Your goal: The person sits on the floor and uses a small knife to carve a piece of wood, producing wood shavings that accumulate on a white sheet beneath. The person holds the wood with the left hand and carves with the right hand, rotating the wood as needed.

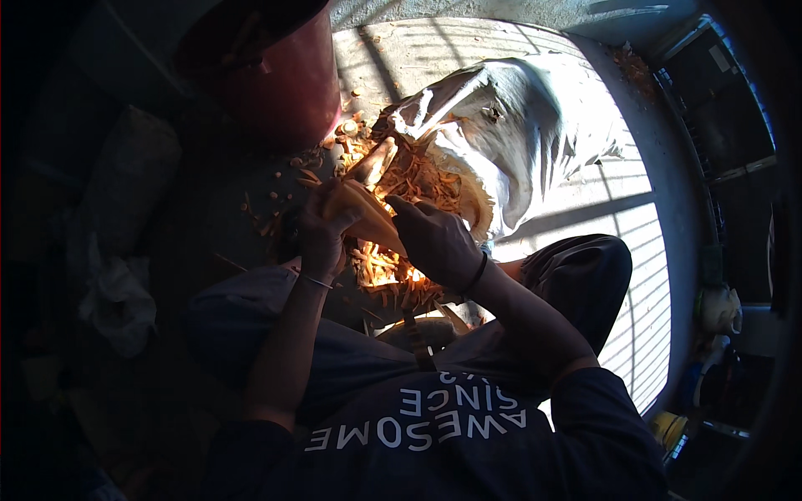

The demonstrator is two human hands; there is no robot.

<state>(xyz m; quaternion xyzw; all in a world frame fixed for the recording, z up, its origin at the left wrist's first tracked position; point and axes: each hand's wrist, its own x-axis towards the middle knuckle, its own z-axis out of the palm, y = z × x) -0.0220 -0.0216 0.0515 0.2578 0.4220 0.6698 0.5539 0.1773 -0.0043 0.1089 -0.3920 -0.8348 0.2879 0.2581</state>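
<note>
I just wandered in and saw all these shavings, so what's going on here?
A seated person grips a pale wooden piece in the left hand, with the right hand at its right edge; whether that hand holds a tool is hidden. Orange-brown wood shavings lie heaped beyond, at the mouth of a whitish sack. A red tub stands to the left.

Dull red on the bucket [288, 96]; orange-tan on the wood piece [368, 217]; orange-brown, with amber patches, across the shavings [428, 179]. Greyish white on the sack [530, 125]. Dark shadow stripes over the pale floor [639, 284]. White lettering [420, 429] on the dark shirt [501, 468]; dark grey on the trousers [585, 271]; black on the wristband [478, 271].
</note>
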